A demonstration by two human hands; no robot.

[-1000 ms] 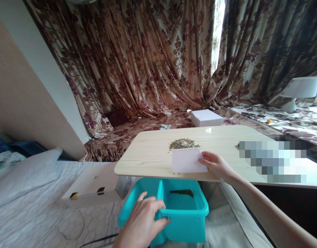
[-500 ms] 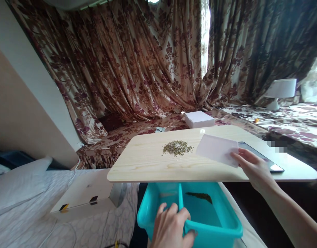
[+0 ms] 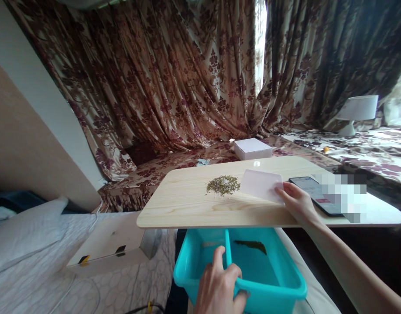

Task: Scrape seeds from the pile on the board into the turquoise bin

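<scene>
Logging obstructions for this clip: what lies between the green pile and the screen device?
In the head view, the pale sheet and the right hand holding its edge come between the green pile and the device.

The only view looks out from the person's head, facing forward and angled down. The turquoise bin [image 3: 274, 290] sits nearest, low in view; the wooden tabletop [image 3: 183, 203] spreads just beyond, and the patterned curtains [image 3: 174, 78] hang farther back.
</scene>
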